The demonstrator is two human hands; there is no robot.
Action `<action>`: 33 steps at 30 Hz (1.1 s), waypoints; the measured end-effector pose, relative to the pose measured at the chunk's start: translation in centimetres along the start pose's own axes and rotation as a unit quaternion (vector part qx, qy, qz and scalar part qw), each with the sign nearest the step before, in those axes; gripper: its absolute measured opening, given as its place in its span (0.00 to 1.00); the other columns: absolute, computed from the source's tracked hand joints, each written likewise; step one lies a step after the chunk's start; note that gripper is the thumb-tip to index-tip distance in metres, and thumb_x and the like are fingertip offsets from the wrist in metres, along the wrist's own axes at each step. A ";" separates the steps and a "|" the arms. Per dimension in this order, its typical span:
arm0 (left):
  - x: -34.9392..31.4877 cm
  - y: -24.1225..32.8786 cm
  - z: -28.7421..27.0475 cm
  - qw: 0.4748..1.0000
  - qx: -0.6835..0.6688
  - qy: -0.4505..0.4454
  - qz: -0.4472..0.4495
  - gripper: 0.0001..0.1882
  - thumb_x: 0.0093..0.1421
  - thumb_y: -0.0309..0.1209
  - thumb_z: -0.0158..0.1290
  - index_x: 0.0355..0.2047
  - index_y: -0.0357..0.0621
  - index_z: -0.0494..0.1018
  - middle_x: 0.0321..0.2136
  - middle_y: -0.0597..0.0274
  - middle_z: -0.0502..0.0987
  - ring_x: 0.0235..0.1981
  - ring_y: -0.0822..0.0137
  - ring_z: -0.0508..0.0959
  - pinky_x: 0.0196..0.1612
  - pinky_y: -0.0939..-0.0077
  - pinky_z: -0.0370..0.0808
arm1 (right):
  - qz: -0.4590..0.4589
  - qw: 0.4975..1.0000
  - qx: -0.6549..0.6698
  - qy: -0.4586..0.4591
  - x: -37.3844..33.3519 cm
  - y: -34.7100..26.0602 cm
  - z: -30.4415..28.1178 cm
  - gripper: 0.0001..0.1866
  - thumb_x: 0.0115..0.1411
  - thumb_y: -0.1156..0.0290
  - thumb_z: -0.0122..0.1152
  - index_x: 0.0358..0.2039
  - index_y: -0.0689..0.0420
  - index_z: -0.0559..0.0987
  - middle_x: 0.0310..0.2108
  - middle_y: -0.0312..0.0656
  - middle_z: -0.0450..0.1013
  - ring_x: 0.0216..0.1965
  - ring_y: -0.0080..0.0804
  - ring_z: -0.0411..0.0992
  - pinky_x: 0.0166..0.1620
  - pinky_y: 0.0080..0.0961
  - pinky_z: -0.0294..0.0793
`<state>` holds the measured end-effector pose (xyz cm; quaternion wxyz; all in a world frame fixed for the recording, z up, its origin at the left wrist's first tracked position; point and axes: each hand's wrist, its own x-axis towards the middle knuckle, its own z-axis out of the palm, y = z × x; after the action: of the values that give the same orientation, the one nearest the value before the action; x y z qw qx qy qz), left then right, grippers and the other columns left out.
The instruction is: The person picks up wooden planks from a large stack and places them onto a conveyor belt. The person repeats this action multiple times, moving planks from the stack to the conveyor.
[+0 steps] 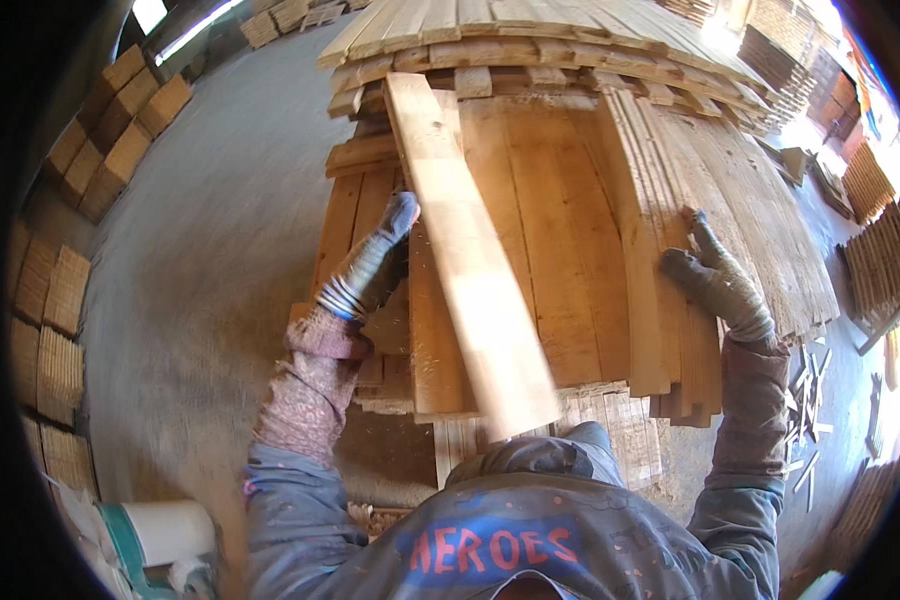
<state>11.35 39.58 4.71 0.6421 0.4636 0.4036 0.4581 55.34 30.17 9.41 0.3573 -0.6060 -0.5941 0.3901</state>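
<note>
A pale wooden board (470, 235) lies slantwise across the middle, its near end close to my body and slightly blurred. My gloved left hand (398, 218) is at its left edge, closed against it, with part of the fingers hidden. Under the board is a layer of wider, darker planks (570, 240). To the right, several narrow boards (642, 230) are bunched side by side lengthwise. My gloved right hand (715, 275) rests at the right side of this bunch, thumb and fingers apart.
A stack of boards (540, 50) rises at the far end of the planks. Piled wood bundles (60, 290) line the left wall. A white-and-green container (155, 535) stands at the lower left. Thin offcuts (808, 400) litter the floor (210, 200) at right.
</note>
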 end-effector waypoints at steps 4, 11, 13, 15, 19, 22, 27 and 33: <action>3.8 -3.4 -1.5 0.995 0.015 -0.064 0.077 0.49 0.62 0.37 0.64 0.75 0.51 0.44 0.62 0.41 0.69 0.60 0.62 0.75 0.50 0.75 0.80 | -0.060 0.997 -0.058 0.005 1.6 1.9 -0.3 0.56 0.60 0.49 0.71 0.72 0.69 0.49 0.66 0.59 0.62 0.66 0.43 0.63 0.67 0.33 0.63; 0.7 1.5 6.1 0.969 0.243 0.035 -0.032 0.60 0.53 0.78 0.48 0.71 0.41 0.59 0.72 0.43 0.54 0.74 0.54 0.51 0.74 0.54 0.48 | 0.059 0.931 -0.359 0.019 1.5 -4.4 0.4 0.67 0.45 0.20 0.62 0.75 0.50 0.50 0.67 0.71 0.56 0.66 0.67 0.62 0.66 0.47 0.65; 2.8 0.0 4.7 0.951 0.301 0.053 -0.043 0.57 0.57 0.67 0.57 0.73 0.40 0.51 0.66 0.44 0.66 0.70 0.58 0.58 0.74 0.58 0.49 | 0.055 0.931 -0.362 0.007 2.1 -4.3 0.4 0.69 0.44 0.19 0.61 0.76 0.50 0.50 0.65 0.74 0.57 0.65 0.68 0.63 0.65 0.48 0.66; 2.2 1.1 7.5 0.947 0.310 0.083 -0.020 0.60 0.55 0.58 0.66 0.75 0.42 0.45 0.62 0.43 0.71 0.68 0.60 0.64 0.72 0.59 0.54 | 0.050 0.911 -0.410 -0.006 2.4 -5.6 1.4 0.67 0.45 0.25 0.65 0.76 0.51 0.49 0.62 0.75 0.59 0.62 0.67 0.67 0.62 0.47 0.70; 1.6 2.4 10.0 0.953 0.297 0.052 0.004 0.64 0.52 0.46 0.72 0.76 0.49 0.38 0.58 0.41 0.74 0.59 0.58 0.75 0.65 0.62 0.67 | 0.024 0.910 -0.412 -0.033 2.6 -6.8 2.6 0.63 0.46 0.34 0.66 0.75 0.53 0.50 0.62 0.71 0.61 0.59 0.64 0.70 0.59 0.44 0.74; 1.7 2.9 12.8 0.819 0.562 0.104 0.054 0.60 0.57 0.40 0.69 0.76 0.51 0.36 0.58 0.34 0.73 0.57 0.53 0.78 0.62 0.62 0.72 | 0.003 0.910 -0.412 -0.054 2.8 -7.5 4.3 0.62 0.47 0.34 0.66 0.75 0.53 0.51 0.63 0.69 0.60 0.59 0.63 0.71 0.59 0.43 0.74; 3.7 -1.1 7.7 0.993 0.083 0.059 0.057 0.41 0.65 0.39 0.61 0.72 0.43 0.54 0.58 0.41 0.73 0.59 0.56 0.75 0.61 0.63 0.74 | -0.048 0.934 -0.348 -0.072 3.4 -7.9 4.9 0.58 0.48 0.38 0.66 0.74 0.51 0.52 0.63 0.67 0.62 0.59 0.61 0.71 0.58 0.47 0.75; 3.7 -2.0 9.8 0.997 0.046 0.064 -0.001 0.29 0.69 0.45 0.53 0.62 0.36 0.70 0.58 0.53 0.76 0.60 0.63 0.74 0.65 0.68 0.69 | -0.031 0.948 -0.311 -0.056 6.2 -8.8 4.2 0.56 0.47 0.41 0.68 0.73 0.47 0.56 0.60 0.65 0.67 0.58 0.61 0.72 0.60 0.44 0.74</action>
<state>21.94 40.63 4.85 0.5937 0.4619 0.4649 0.4669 47.64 36.57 15.11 0.1291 -0.6455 -0.7235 0.2080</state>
